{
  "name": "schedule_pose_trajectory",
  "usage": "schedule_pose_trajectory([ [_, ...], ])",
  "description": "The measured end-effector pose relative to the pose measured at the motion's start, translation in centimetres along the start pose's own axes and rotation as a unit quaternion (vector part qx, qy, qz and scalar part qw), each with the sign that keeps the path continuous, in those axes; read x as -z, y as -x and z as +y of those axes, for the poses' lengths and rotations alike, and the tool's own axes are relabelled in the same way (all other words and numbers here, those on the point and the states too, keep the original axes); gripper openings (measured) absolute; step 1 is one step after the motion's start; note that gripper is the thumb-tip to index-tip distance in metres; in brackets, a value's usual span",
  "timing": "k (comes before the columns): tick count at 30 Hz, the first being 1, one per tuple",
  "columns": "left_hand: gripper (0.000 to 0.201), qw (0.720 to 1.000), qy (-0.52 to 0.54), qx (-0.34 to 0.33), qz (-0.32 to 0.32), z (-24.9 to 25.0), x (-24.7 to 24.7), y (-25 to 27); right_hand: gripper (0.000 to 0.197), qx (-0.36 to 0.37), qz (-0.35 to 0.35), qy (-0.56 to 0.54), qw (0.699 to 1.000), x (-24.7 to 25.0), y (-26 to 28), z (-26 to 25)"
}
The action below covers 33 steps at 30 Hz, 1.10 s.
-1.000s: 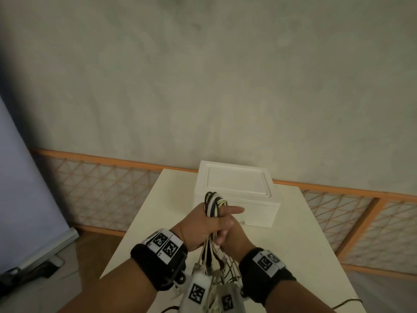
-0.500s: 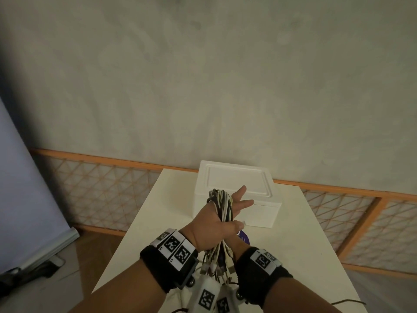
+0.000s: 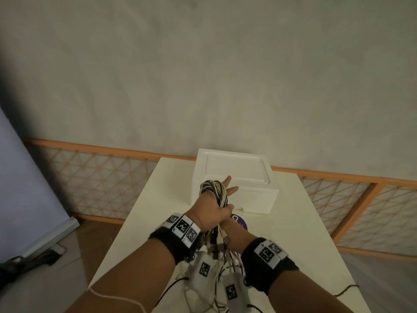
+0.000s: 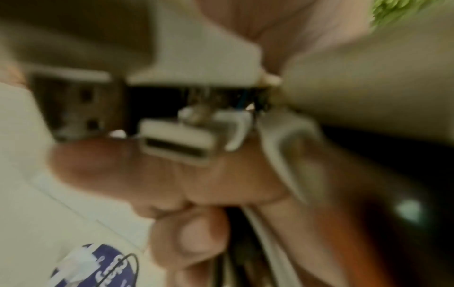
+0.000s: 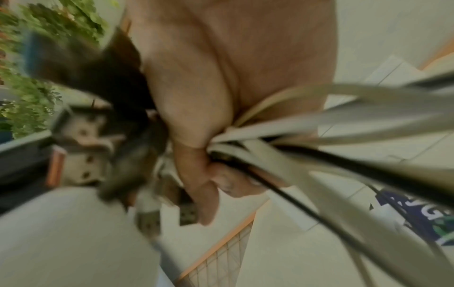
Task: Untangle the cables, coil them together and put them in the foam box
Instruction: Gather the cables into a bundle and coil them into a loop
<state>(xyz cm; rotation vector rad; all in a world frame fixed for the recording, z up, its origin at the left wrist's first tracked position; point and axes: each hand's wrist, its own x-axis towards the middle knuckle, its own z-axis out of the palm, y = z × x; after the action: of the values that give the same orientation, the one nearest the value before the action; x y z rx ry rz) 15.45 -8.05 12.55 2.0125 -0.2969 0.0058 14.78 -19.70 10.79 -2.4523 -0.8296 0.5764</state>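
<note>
A bundle of white and black cables (image 3: pixel 214 190) is looped round my left hand (image 3: pixel 209 211), just in front of the white foam box (image 3: pixel 248 168), whose lid is on. Two fingers of that hand stick out straight toward the box while its thumb presses the strands down. My right hand (image 3: pixel 228 224) is mostly hidden beneath the left one. In the right wrist view it grips the cables (image 5: pixel 258 139) between thumb and fingers. USB plugs (image 3: pixel 222 239) hang below both hands, and blurred plugs (image 4: pixel 176 141) show in the left wrist view.
The foam box stands at the far end of a narrow white table (image 3: pixel 293 233). A round purple object (image 3: pixel 241 222) lies on the table under my hands. An orange lattice fence (image 3: pixel 101 181) runs behind the table, below a grey wall.
My left hand has moved forward toward the box and its fingers have straightened out. The cable loop now sits wider round it. The right hand has slid further under the left.
</note>
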Motion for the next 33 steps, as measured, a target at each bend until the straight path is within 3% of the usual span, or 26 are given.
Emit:
schedule_pose_trajectory([
  [1, 0.069, 1.0, -0.008, -0.002, 0.001, -0.4, -0.1, -0.1, 0.036, -0.005, -0.014, 0.086, 0.996, 0.0, -0.3, 0.5],
  [3, 0.068, 0.999, -0.033, -0.011, -0.01, -1.3, -0.5, -0.5, 0.031, -0.015, -0.026, 0.15, 0.988, 0.1, -0.1, 0.8],
  [6, 0.062, 0.993, -0.107, -0.021, -0.041, -2.1, -0.8, -1.0, 0.018, -0.021, -0.009, 0.105, 0.994, 0.2, -0.2, 1.0],
  [7, 0.06, 0.989, -0.141, -0.018, -0.048, -2.4, -0.8, -1.4, 0.016, 0.002, 0.028, 0.115, 0.993, 0.4, -0.3, 1.4],
  [8, 0.06, 0.983, -0.178, -0.016, -0.051, -2.6, -0.7, -1.7, 0.019, -0.032, 0.03, 0.077, 0.996, 0.7, -0.4, 1.4],
  [13, 0.066, 0.943, -0.322, 0.041, -0.068, -3.5, 1.2, -3.3, 0.023, -0.099, 0.04, 0.114, 0.988, 2.9, -0.7, 2.1],
  [20, 0.092, 0.914, -0.395, 0.076, -0.058, -1.9, 3.9, -5.3, 0.022, -0.072, 0.097, 0.175, 0.977, 6.3, -1.5, 1.6],
  [23, 0.118, 0.888, -0.419, 0.138, -0.13, -0.3, 4.6, -5.1, 0.019, -0.063, 0.135, 0.201, 0.968, 6.9, -1.3, 1.3],
  [25, 0.133, 0.895, -0.354, 0.205, -0.178, 0.5, 4.5, -4.3, 0.018, -0.052, 0.148, 0.233, 0.96, 6.9, -1.0, 1.1],
  [26, 0.134, 0.884, -0.359, 0.215, -0.207, 0.2, 4.2, -4.0, 0.018, -0.045, 0.15, 0.253, 0.955, 6.8, -0.7, 0.9],
  [28, 0.115, 0.861, -0.432, 0.171, -0.207, -1.6, 3.8, -3.4, 0.019, -0.032, 0.149, 0.283, 0.947, 6.5, -0.3, 0.5],
  [31, 0.029, 0.875, -0.438, 0.137, -0.151, -3.2, 3.4, -2.8, 0.02, -0.014, 0.14, 0.322, 0.936, 6.4, 0.2, 0.1],
  [33, 0.025, 0.887, -0.421, 0.134, -0.134, -3.4, 3.1, -2.2, 0.02, -0.002, 0.139, 0.345, 0.928, 6.4, 0.3, -0.2],
])
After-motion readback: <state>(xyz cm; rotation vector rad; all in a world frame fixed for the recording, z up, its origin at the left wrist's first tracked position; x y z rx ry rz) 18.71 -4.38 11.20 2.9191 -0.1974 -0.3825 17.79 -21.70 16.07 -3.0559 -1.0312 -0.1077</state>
